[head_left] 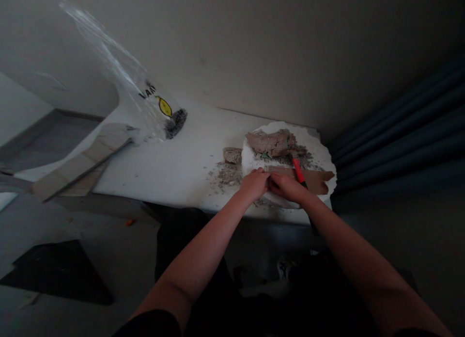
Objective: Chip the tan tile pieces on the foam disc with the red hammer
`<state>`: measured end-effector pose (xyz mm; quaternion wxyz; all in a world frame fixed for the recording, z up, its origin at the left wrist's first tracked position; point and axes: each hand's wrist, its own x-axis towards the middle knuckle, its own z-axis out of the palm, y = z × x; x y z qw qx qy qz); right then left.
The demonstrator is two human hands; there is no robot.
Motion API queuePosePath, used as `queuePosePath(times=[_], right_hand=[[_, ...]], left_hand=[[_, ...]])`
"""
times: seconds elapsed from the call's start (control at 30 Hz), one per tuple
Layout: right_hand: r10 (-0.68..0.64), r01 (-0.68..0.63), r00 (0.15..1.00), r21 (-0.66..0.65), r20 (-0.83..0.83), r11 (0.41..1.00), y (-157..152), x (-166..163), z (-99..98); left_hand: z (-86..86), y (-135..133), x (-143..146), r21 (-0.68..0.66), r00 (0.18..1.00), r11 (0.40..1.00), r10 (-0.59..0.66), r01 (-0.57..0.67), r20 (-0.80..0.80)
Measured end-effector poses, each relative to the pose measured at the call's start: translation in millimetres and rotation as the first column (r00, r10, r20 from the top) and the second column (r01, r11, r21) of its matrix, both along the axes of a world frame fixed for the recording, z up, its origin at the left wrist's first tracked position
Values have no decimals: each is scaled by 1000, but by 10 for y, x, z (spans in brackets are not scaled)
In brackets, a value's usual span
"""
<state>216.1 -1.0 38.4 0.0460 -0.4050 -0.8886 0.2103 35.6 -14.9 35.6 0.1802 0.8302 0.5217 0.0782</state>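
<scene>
Close together at the near edge of a white, wavy-edged board are my left hand and my right hand. Both have curled fingers that meet; whatever is pinched between them is too small and dark to make out. Beside them a brown cardboard strip lies on the board, its right end torn. Across the strip rests a tool with a red and black handle; its head is unclear among the debris. Behind it sits a large cracked grey-brown slab with crumbs around it.
A smaller crumbly chunk and loose grit lie on the white table. A clear plastic bag with dark material at its bottom stands farther left. Cardboard pieces overhang the left edge. A dark curtain hangs at right.
</scene>
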Motion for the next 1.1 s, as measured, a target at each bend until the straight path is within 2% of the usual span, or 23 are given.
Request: queuePosePath(times=[0.3,0.57,0.87,1.1], right_hand=[[56,-55,989,12,-136,998,-54,125,-19],[67,-75,989,52,128,996,-99,109,-12],[58,-50,986,-60,156,997,-19,72,41],[71,-60,979,-64,190,996,36,32,58]], left_hand=[[-7,-11,1,-13,1000,1000,5,-4,20],[-24,0,2,5,1000,1000,-3,3,3],[-19,-3,-9,-25,1000,1000,-2,2,6],[-18,2,-12,-26,1000,1000,1,-1,8]])
